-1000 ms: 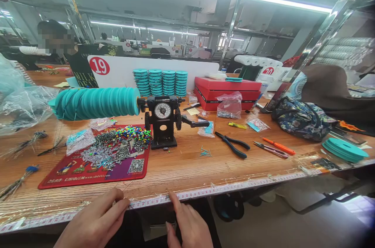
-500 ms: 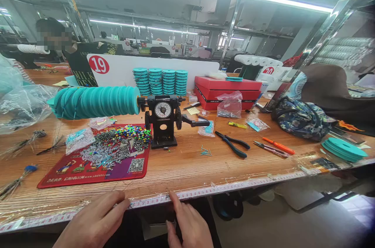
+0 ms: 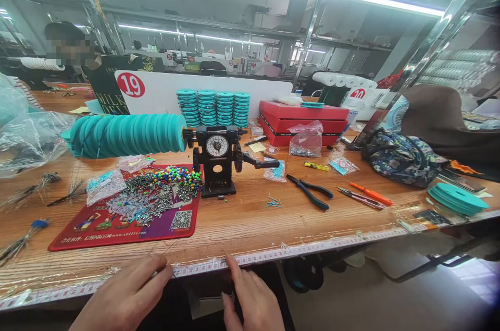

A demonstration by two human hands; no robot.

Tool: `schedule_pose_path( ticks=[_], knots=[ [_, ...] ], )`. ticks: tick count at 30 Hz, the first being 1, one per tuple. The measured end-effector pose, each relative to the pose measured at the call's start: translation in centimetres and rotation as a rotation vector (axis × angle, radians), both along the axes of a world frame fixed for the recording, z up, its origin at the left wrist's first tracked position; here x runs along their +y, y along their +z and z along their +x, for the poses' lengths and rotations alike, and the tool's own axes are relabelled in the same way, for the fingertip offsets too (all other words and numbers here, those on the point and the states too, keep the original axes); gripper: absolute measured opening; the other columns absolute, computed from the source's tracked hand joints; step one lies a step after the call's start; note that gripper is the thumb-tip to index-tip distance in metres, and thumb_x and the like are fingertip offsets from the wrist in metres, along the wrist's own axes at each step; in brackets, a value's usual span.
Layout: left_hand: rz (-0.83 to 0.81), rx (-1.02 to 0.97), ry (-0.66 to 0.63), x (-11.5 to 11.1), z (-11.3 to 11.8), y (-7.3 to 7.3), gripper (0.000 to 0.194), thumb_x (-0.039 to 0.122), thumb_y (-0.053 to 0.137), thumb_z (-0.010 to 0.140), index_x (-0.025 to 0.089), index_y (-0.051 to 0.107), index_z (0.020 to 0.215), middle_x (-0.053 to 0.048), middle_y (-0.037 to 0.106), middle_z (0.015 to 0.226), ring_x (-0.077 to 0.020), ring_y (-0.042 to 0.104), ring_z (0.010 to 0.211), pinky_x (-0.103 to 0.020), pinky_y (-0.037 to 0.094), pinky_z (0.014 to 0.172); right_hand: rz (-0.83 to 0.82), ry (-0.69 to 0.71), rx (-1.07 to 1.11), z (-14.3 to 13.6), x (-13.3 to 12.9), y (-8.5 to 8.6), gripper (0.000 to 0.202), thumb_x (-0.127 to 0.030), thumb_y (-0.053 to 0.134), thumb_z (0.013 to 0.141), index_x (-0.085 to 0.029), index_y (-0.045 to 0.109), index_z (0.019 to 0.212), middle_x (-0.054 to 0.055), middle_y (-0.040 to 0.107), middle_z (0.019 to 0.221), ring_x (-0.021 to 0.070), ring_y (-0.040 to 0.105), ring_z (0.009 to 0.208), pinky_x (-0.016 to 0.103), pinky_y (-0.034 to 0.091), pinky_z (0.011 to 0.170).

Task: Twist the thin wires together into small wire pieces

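Printed measuring tape [image 3: 200, 267] along the desk's [image 3: 250, 227] front edge. I have the left hand [image 3: 127, 289] at the tape, thumb and forefinger close together; whether its grip holds anything I cannot tell. I have the right hand [image 3: 255, 297] with grip released, forefinger touching the tape. Farther from that edge: hand-crank winder [image 3: 216, 158], teal spools [image 3: 128, 135] on its shaft

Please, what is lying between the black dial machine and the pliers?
In the head view, thin teal sticks and, farther back, a small plastic packet lie between the machine and the pliers.
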State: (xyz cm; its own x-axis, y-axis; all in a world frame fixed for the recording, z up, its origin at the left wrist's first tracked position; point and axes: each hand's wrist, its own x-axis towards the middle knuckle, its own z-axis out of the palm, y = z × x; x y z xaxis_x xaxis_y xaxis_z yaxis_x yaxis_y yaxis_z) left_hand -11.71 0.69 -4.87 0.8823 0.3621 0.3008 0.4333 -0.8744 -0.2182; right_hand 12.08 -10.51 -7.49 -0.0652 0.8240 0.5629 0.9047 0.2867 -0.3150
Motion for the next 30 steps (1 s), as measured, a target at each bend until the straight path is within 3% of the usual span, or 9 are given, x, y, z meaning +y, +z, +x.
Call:
schedule_pose_path(
  ticks=[6, 15, 30],
  knots=[
    [-0.084, -0.001, 0.024, -0.2, 0.7, 0.7, 0.024, 0.025, 0.044, 0.083, 0.023, 0.052, 0.106, -0.008, 0.063, 0.099, -0.0189, 0.061, 0.088, -0.025, 0.049, 0.071, 0.045, -0.016, 0.001, -0.1, 0.3, 0.7, 0.063, -0.013, 0.035, 0.077, -0.009, 0.011, 0.136, 0.008, 0.061, 0.068, 0.0215, 0.057, 0.056, 0.032, 0.050, 0.046],
    [-0.125, -0.075, 0.016, -0.2, 1.1, 0.7, 0.020, 0.021, 0.039, 0.085, 0.020, 0.053, 0.099, -0.009, 0.061, 0.092, -0.0173, 0.061, 0.079, -0.024, 0.048, 0.064, 0.039, -0.003, 0.021, -0.2, 0.1, 1.0, 0.064, -0.011, 0.035, 0.077, -0.010, 0.010, 0.136, 0.007, 0.060, 0.067, 0.0207, 0.056, 0.055, 0.031, 0.049, 0.045],
    [-0.115, -0.047, 0.012, -0.3, 0.8, 1.4, 0.025, 0.028, 0.041, 0.084, 0.025, 0.055, 0.104, -0.007, 0.064, 0.097, -0.0181, 0.061, 0.086, -0.024, 0.049, 0.069, 0.064, -0.015, 0.016, -0.4, 0.2, 1.2, 0.059, -0.012, 0.035, 0.078, -0.009, 0.017, 0.134, 0.007, 0.061, 0.069, 0.0195, 0.056, 0.056, 0.030, 0.048, 0.046]
  ],
)
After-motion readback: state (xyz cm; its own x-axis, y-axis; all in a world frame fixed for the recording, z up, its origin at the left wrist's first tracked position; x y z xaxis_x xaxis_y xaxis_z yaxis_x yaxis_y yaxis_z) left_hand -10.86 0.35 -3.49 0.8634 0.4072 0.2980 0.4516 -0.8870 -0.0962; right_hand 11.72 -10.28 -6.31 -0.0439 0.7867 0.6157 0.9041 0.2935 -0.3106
